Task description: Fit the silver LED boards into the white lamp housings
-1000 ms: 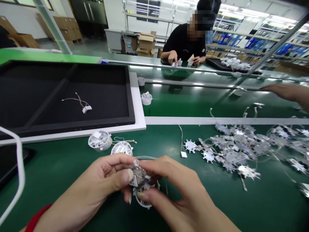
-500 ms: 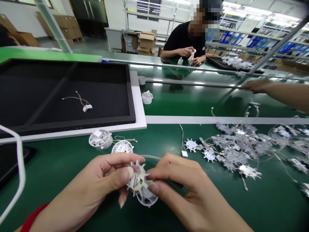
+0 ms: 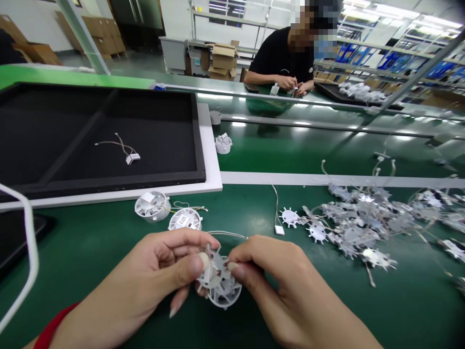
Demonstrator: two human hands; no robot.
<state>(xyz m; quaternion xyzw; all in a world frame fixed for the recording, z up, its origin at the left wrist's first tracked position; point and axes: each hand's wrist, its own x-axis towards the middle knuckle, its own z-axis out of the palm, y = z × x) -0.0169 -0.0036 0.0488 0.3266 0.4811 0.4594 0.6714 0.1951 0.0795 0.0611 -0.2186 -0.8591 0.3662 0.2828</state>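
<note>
Low in the middle of the head view, my left hand (image 3: 174,271) pinches a star-shaped metal plate (image 3: 213,272) with short arms round its rim. My right hand (image 3: 269,276) has its thumb and forefinger closed at the plate's right edge; a thin cable runs by the fingers, and what exactly the tips grip is partly hidden. Just beneath the plate sits a round white housing (image 3: 225,294) with inner ribs, partly covered. Two similar white housings, one (image 3: 185,219) just beyond my left hand and another (image 3: 152,206) farther left, have small white blocks and wires in them.
A pile of star-shaped plates with cables (image 3: 356,218) spreads over the green table at right. A black tray (image 3: 163,177) at left holds a wired connector (image 3: 132,158). A white cable (image 3: 31,242) curves at the left edge. Across the table sits a co-worker (image 3: 279,58).
The star-shaped plate has turned in my fingers and now shows a greyer face. Another person's arm at the right has left the view. The co-worker's hands have come down together.
</note>
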